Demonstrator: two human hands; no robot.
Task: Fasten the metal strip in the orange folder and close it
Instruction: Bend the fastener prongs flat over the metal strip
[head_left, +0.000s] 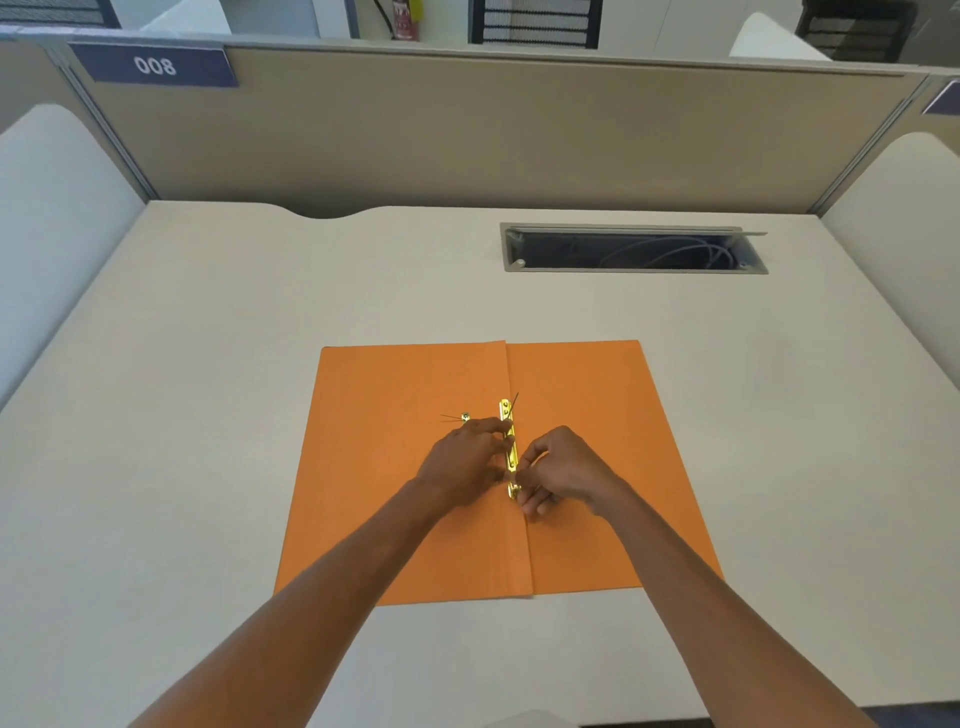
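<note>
An orange folder lies open and flat on the desk. A gold metal strip runs along its centre fold, with a thin prong sticking up at its far end. My left hand rests on the left leaf, its fingertips pressing on the strip's middle. My right hand is curled at the strip's near end, fingers pinching it there. A small metal piece with thin wires lies on the left leaf just beyond my left hand.
The beige desk has an open cable slot at the back right. A partition wall with a sign reading 008 stands behind. White side panels flank the desk.
</note>
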